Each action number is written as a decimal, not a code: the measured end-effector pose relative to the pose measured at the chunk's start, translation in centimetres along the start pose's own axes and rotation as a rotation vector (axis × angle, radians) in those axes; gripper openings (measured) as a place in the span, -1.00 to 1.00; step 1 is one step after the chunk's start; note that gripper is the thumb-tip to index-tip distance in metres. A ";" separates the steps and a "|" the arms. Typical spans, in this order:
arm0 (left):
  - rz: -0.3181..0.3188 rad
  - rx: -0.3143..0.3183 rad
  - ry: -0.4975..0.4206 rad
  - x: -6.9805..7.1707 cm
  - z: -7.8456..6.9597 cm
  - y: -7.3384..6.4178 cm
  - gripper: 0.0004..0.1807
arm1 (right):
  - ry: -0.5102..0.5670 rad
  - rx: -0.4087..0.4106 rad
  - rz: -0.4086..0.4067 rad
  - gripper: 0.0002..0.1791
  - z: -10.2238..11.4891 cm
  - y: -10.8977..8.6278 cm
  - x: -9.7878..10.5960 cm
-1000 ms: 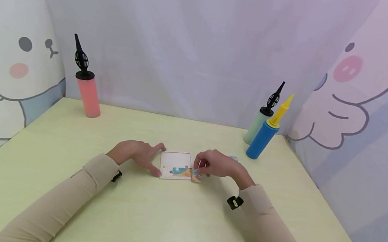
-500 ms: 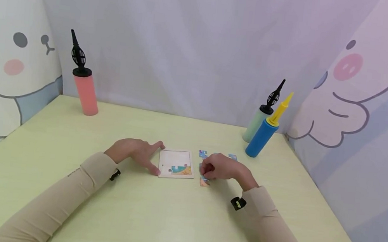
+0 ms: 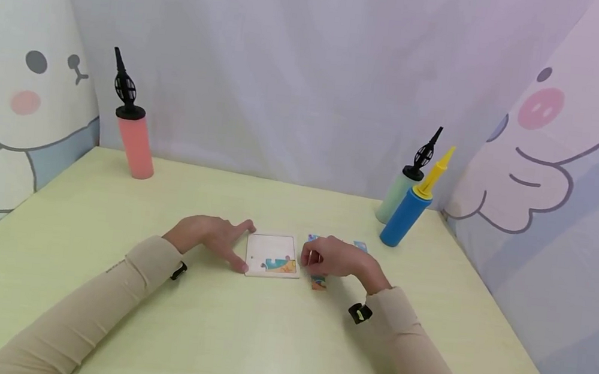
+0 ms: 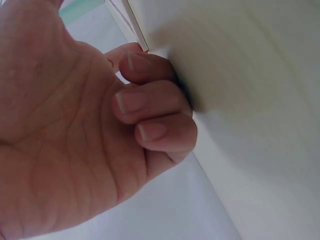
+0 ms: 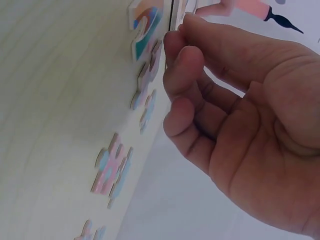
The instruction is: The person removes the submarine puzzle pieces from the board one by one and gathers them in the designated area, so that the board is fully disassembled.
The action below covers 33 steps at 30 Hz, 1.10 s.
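Note:
My left hand (image 3: 213, 238) steadies a white puzzle board (image 3: 272, 241) at its left edge. The forefinger is at the far left corner, the thumb at the near one; the other fingers curl under in the left wrist view. Joined pieces (image 3: 280, 265) in teal and orange lie at the board's near side. Just beyond the right edge is my right hand (image 3: 335, 256), thumb and fingertips drawn together. Whether they pinch a piece is hidden. Below that hand lies an orange and teal puzzle piece (image 5: 146, 29); a pink and blue piece (image 5: 112, 170) lies further off.
Several loose puzzle pieces lie around the right hand, one blue piece (image 3: 361, 245) behind its wrist. A pink hand pump (image 3: 135, 147) stands at the back left. At the back right are a blue pump (image 3: 406, 216) and a pale green pump (image 3: 393, 197).
My right hand moves right from the board's edge, then a little left back towards it. The orange piece formerly against that edge is no longer there. The left hand stays put.

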State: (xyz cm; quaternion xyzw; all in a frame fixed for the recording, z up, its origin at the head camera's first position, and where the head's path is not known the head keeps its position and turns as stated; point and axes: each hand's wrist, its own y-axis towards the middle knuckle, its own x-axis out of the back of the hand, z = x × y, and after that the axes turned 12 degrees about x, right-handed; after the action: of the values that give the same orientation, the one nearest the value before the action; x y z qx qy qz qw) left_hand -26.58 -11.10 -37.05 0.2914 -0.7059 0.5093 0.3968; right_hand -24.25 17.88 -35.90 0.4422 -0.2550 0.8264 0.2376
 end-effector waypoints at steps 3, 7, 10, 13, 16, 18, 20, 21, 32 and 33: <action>0.000 -0.001 -0.012 0.0 0.1 -0.2 0.03 | -0.004 0.049 0.002 -0.91 0.6 1.1 -0.1; 0.003 -0.007 -0.025 -0.3 -0.1 -0.3 0.02 | 0.006 0.065 0.014 -0.86 1.2 2.2 -0.5; -0.002 -0.013 -0.013 -0.3 -0.1 -0.3 0.02 | 0.004 0.059 0.025 -0.79 1.7 2.9 -0.8; -0.003 -0.011 -0.002 -0.2 -0.1 -0.3 0.03 | 0.000 0.058 0.038 -0.78 2.1 3.3 -1.0; -0.002 -0.004 0.004 -0.1 -0.1 -0.3 0.04 | -0.007 0.066 0.039 -0.79 2.5 3.5 -1.3; 0.000 0.002 0.006 -0.1 0.0 -0.3 0.05 | -0.017 0.073 0.029 -0.80 2.6 3.6 -1.5; -0.001 -0.002 0.009 -0.1 0.0 -0.3 0.04 | -0.012 0.079 0.013 -0.80 2.6 3.6 -1.6; 0.001 -0.002 0.006 0.0 0.0 -0.2 0.05 | -0.007 0.082 0.008 -0.80 2.6 3.6 -1.7; -0.001 0.005 0.004 0.1 -0.2 -0.5 0.04 | 0.024 0.110 -0.016 -0.92 2.3 3.8 -1.4; -0.002 0.007 0.006 0.1 -0.2 -0.5 0.04 | 0.034 0.116 -0.017 -0.93 2.3 3.8 -1.3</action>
State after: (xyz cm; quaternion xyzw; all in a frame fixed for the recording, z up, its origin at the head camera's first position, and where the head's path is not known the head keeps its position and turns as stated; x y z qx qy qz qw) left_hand -26.14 -11.05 -36.68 0.2921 -0.7026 0.5121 0.3984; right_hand -24.57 13.37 -36.71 0.4433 -0.1989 0.8451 0.2231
